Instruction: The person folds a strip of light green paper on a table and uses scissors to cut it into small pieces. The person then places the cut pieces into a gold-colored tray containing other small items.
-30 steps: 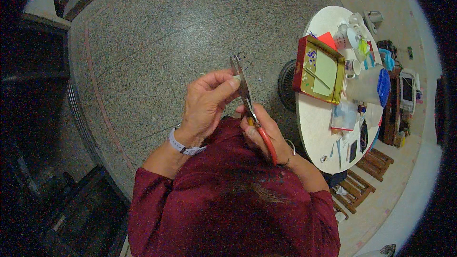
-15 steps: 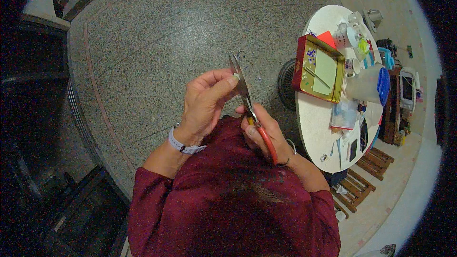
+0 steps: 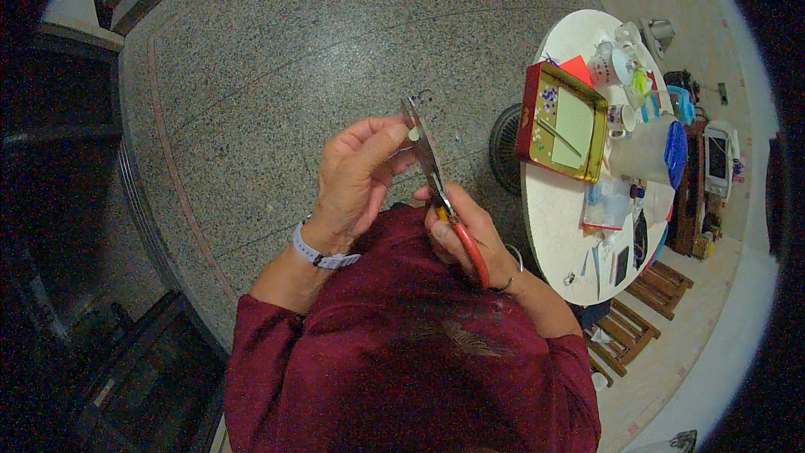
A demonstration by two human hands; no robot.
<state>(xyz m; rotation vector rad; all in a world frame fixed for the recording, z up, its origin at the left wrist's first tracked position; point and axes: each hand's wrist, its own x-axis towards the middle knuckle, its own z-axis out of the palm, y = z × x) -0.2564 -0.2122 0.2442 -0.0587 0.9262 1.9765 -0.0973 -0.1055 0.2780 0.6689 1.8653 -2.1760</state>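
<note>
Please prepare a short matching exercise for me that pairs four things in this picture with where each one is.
Things:
1. Scissors
2. Small pale piece
3. Rectangular tin
4. Pale strap

Places:
A. On the white table
B. Around the left wrist
C. At the fingertips of the left hand
D. Gripped in the right hand

Right pairs: 1-D, 2-C, 3-A, 4-B
</note>
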